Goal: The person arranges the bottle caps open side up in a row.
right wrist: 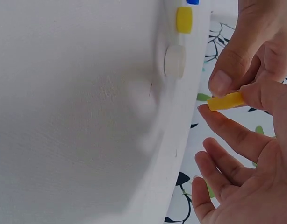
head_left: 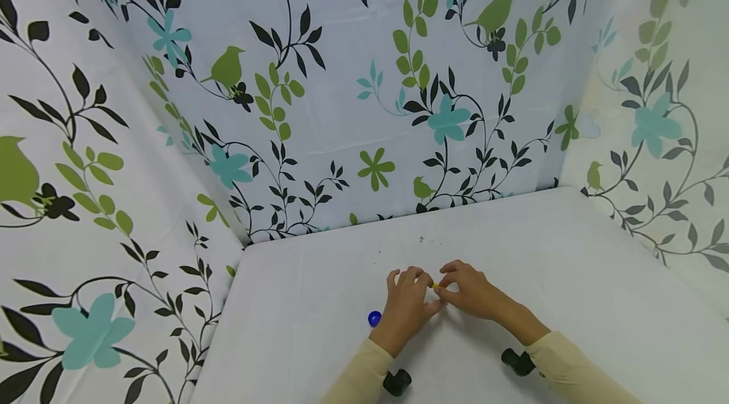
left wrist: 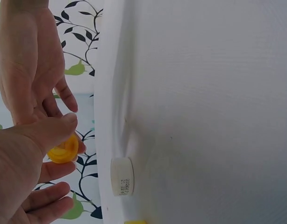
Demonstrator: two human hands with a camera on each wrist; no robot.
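Note:
A small yellow bottle cap [head_left: 435,285] is between the fingertips of my two hands, raised above the white table. My left hand [head_left: 407,303] pinches it; in the left wrist view the cap's round face [left wrist: 63,150] shows beneath my left thumb. My right hand [head_left: 475,291] pinches it from the other side. Edge-on in the right wrist view, the cap [right wrist: 226,101] lies between the right thumb and index finger, the other right fingers spread loosely. A blue cap [head_left: 374,318] lies beside my left wrist.
On the table stand a white cap [left wrist: 122,177] with printed figures on its side and another yellow cap [right wrist: 184,19]. Black wrist cameras [head_left: 397,382] hang below both forearms. Patterned cloth walls [head_left: 342,106] with leaves and birds enclose the white table [head_left: 296,303].

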